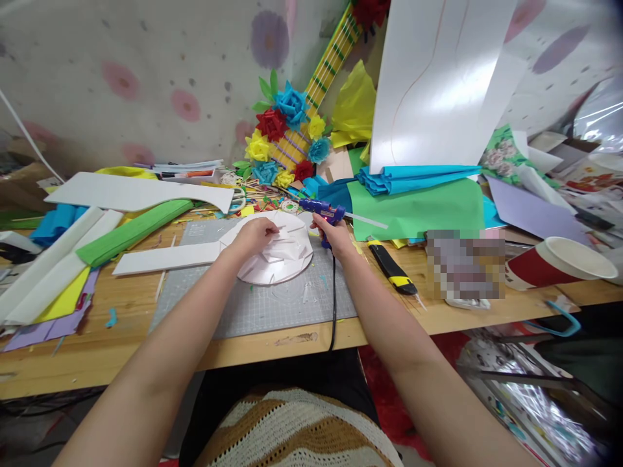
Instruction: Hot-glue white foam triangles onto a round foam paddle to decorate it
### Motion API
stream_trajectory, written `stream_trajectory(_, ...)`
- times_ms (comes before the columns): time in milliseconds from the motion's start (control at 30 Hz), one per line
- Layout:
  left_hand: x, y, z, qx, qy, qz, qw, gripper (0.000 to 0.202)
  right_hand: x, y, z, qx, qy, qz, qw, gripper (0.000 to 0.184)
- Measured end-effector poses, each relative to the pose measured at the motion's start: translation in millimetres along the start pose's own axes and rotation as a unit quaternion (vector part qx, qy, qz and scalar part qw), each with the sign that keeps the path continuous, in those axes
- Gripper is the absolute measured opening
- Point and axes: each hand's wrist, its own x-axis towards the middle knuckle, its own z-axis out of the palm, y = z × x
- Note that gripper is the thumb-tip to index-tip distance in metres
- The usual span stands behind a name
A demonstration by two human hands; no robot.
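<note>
On the mat, pieces are already being carried by the disc, its near side being left bare. The glue gun is being gripped by the right hand; whether anything is being pinched by the left hand cannot be told.

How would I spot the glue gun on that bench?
Find the grey cutting mat on the wooden bench. Toward its far side, the right hand grips the glue gun. Unlike the white round piece beside it, it's blue with a black cord.
</note>
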Motion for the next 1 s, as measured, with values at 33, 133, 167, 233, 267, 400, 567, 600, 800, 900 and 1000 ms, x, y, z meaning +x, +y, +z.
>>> stream_trajectory(33, 0.9, -0.2, 0.5, 0.001, -0.005, -0.007, 1.000, 0.024, 0.3, 0.7, -0.1, 0.002, -0.001, -0.001, 1.000, 0.047)
stream_trajectory(133, 3.5, 0.8, 1.7, 0.003, -0.012, -0.032, 0.999, 0.022, 1.3, 2.6, -0.3, 0.010, -0.002, -0.006, 1.000, 0.045)
stream_trajectory(167, 4.0, 1.4, 2.1, 0.004, -0.014, -0.039, 0.999, 0.021, 1.5, 3.1, -0.3, 0.011, -0.001, -0.008, 1.000, 0.045)
stream_trajectory(233, 4.0, 2.3, 2.8, 0.006, -0.012, -0.046, 0.999, 0.020, 1.9, 3.9, -0.2, 0.010, 0.002, -0.007, 1.000, 0.044)
stream_trajectory(267, 3.4, 2.5, 3.1, 0.005, -0.007, -0.048, 0.999, 0.020, 2.0, 4.2, -0.2, 0.009, 0.002, -0.007, 1.000, 0.043)
stream_trajectory(400, -0.7, 0.1, 4.2, -0.016, 0.004, -0.045, 0.999, 0.021, 2.7, 6.3, 0.2, -0.005, 0.006, -0.002, 1.000, 0.042)
stream_trajectory(567, -7.5, -5.9, 2.6, -0.074, -0.001, -0.012, 0.997, 0.028, 4.7, 8.4, -0.3, -0.018, 0.035, 0.032, 0.999, 0.039)
stream_trajectory(600, -9.0, -7.1, 1.7, -0.089, 0.005, -0.007, 0.996, 0.029, 5.1, 8.6, -0.7, -0.017, 0.039, 0.038, 0.998, 0.039)
stream_trajectory(800, -17.1, -12.1, -6.6, -0.124, 0.045, 0.004, 0.991, 0.037, 6.0, 9.2, -2.3, -0.016, 0.055, 0.048, 0.997, 0.038)
stream_trajectory(900, -21.2, -14.3, -10.2, -0.112, 0.030, 0.000, 0.993, 0.039, 5.4, 8.3, -1.9, -0.022, 0.052, 0.059, 0.997, 0.036)
stream_trajectory(1000, -26.4, -16.8, -11.6, -0.092, 0.005, 0.015, 0.996, 0.028, 5.0, 6.7, -1.6, -0.028, 0.056, 0.065, 0.996, 0.032)
